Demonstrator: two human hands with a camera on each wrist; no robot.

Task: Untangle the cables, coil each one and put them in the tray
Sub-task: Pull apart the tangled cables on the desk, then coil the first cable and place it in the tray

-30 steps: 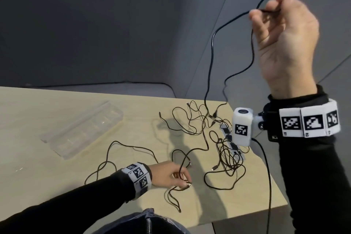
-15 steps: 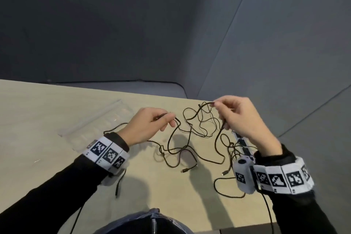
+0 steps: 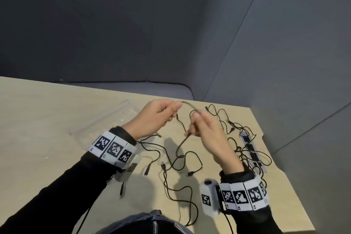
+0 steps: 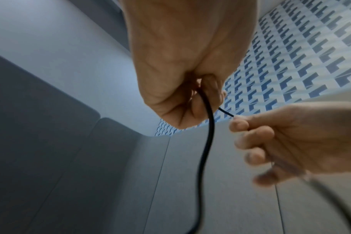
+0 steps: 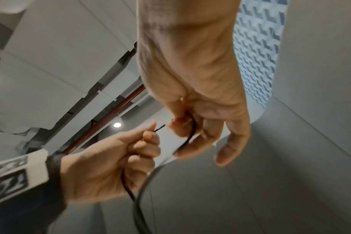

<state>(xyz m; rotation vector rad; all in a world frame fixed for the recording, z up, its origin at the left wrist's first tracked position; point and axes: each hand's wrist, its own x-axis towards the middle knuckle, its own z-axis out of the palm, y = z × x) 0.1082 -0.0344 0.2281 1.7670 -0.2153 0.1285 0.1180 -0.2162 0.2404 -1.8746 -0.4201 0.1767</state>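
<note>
A thin black cable [image 3: 190, 105] arcs between my two hands above the table. My left hand [image 3: 157, 115] pinches one end of it, seen close in the left wrist view as my left hand [image 4: 190, 88] curled round the cable [image 4: 207, 142]. My right hand [image 3: 204, 127] pinches the same cable a short way along; in the right wrist view my right hand [image 5: 192, 126] holds the cable [image 5: 191, 133] between thumb and fingers. Below the hands, more black cables [image 3: 178, 159] lie tangled on the table [image 3: 38, 119]. The clear plastic tray [image 3: 106, 118] lies behind my left wrist.
A power strip [image 3: 250, 150] lies near the table's right edge, under loops of cable [image 3: 237, 129]. Loose plug ends [image 3: 191, 173] lie in front of me. Grey padded walls stand behind the table, whose right edge runs close to my right wrist.
My right hand came down from high above the table to table height. My left hand lifted off the table, and the two hands have drawn close together on one cable.
</note>
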